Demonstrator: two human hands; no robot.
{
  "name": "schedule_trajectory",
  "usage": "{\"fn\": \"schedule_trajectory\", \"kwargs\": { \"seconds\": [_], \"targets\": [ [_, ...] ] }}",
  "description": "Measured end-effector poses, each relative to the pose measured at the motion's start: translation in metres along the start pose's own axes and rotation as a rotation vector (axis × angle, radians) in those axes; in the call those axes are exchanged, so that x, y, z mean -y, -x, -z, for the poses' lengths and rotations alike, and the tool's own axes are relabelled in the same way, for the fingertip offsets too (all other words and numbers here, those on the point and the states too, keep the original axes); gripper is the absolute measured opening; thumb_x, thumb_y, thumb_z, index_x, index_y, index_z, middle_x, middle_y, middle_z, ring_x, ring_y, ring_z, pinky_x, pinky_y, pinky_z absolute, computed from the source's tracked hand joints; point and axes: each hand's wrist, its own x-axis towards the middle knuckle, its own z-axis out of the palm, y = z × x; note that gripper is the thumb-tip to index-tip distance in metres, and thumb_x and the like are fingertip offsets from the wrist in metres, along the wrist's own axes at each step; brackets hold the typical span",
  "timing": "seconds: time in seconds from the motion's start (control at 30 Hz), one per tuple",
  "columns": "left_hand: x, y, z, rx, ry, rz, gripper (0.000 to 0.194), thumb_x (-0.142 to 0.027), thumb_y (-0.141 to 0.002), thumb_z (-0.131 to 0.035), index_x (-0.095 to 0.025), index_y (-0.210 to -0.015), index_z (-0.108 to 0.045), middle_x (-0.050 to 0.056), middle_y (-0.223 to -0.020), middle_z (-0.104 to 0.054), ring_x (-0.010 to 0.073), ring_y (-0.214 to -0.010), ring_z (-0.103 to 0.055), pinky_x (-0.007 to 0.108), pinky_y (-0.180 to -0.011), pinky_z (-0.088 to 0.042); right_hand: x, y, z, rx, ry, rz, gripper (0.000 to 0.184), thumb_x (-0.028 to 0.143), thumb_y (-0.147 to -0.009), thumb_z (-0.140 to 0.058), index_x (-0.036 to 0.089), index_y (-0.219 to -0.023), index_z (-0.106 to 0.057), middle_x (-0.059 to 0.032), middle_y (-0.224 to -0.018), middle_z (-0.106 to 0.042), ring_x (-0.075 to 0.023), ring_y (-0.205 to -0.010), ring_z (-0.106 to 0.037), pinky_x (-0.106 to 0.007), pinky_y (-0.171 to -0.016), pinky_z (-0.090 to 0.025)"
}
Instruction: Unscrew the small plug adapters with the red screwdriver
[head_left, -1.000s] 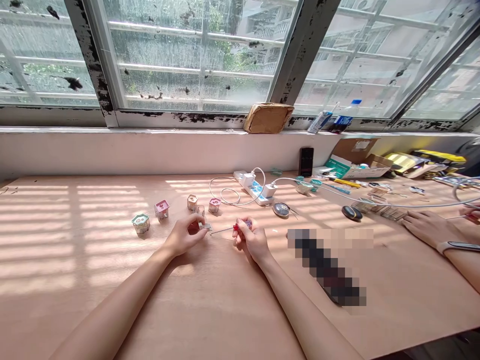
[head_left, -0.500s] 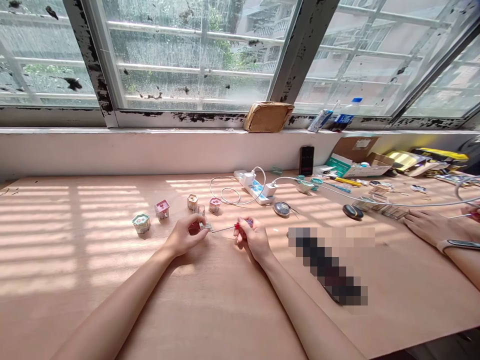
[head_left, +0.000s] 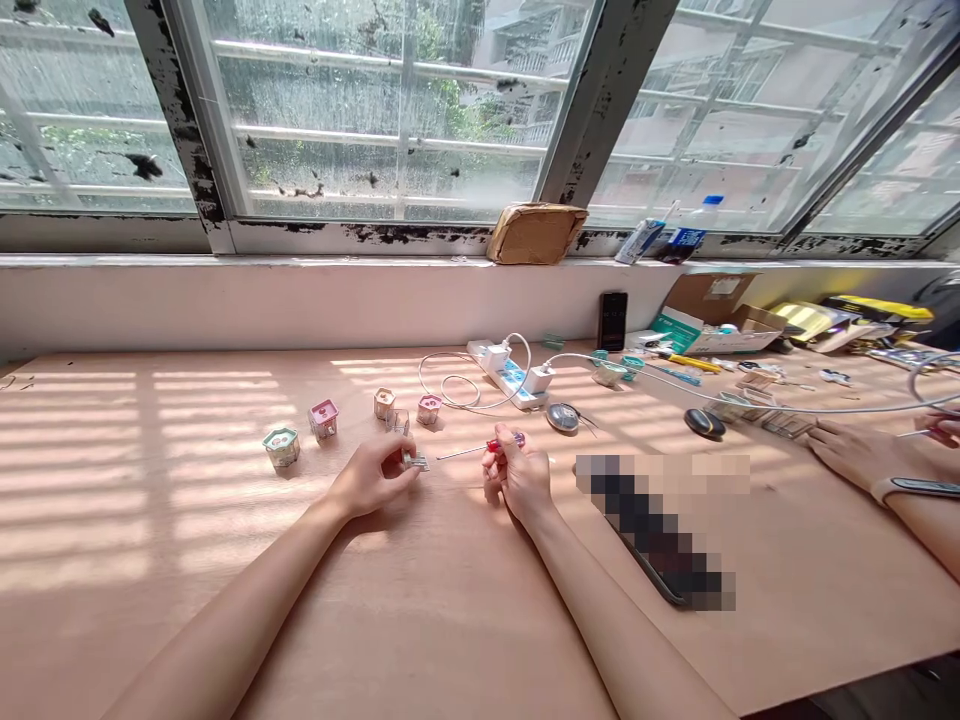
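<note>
Small pale part is sitting between the thumb and fingers of my left hand, which is closing around it in a pinch just above or on the tabletop; I can't tell from here whether it is touching the wood. My right hand is curling its fingers around the red-and-clear handle of a screwdriver, and the shaft is pointing left, its tip lying just beside the part without touching it. Beyond my left hand, a clear piece is resting near the orange-topped container and the small pink-topped container. Farther left, I'm seeing the larger pink-topped container and the green-topped container standing apart. Behind my right hand, a white power strip is holding two plugged-in chargers, with a round silver object lying nearby. At far right, another person's hand is resting near clear pieces.
</note>
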Motion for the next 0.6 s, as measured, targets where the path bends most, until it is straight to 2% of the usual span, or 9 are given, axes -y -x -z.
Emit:
{"fn": "schedule_trajectory", "kwargs": {
  "seconds": [0.13,0.3,0.43,0.6],
  "targets": [
    [-0.0075,0.0011,0.0018,0.075,-0.083,-0.062,0.009,-0.024,-0.086,-0.060,-0.019,-0.093,-0.062,0.000,-0.084,-0.060,0.0151,-0.075,-0.053,0.026,-0.070,-0.041,0.0001,0.0021,-0.0016,-0.009,-0.005,-0.011,0.050,0.061,-0.077,-0.078,0.019,-0.064,-0.054,-0.0013,-0.050,-0.058,-0.0103,-0.035,-0.046,-0.021,-0.029,-0.038],
    [-0.0105,0.0014,0.0002,0.144,-0.160,-0.126,0.006,-0.023,-0.087,-0.059,-0.020,-0.091,-0.061,0.002,-0.088,-0.060,0.0168,-0.080,-0.055,0.027,-0.074,-0.042,-0.0029,0.0035,-0.0035,-0.029,-0.054,-0.071,0.052,0.058,-0.069,-0.085,0.020,-0.060,-0.051,0.0004,-0.046,-0.055,-0.0092,-0.033,-0.045,-0.019,-0.027,-0.036],
    [-0.0083,0.0013,-0.0025,0.166,-0.165,-0.160,0.007,-0.024,-0.088,-0.060,-0.019,-0.092,-0.060,0.003,-0.090,-0.061,0.0180,-0.083,-0.057,0.028,-0.076,-0.043,-0.0015,0.0045,-0.0050,-0.025,-0.050,-0.117,0.053,0.057,-0.068,-0.086,0.020,-0.058,-0.049,0.0014,-0.045,-0.055,-0.0080,-0.031,-0.042,-0.018,-0.025,-0.033],
    [-0.0065,0.0018,-0.0039,0.145,-0.175,-0.170,0.007,-0.021,-0.087,-0.060,-0.020,-0.093,-0.061,0.003,-0.091,-0.061,0.0179,-0.084,-0.058,0.028,-0.077,-0.044,0.0021,0.0040,-0.0064,-0.061,-0.105,-0.214,0.049,0.049,-0.059,-0.092,0.018,-0.067,-0.054,0.0033,-0.049,-0.057,-0.0060,-0.033,-0.042,-0.014,-0.026,-0.030]
  ]
}}
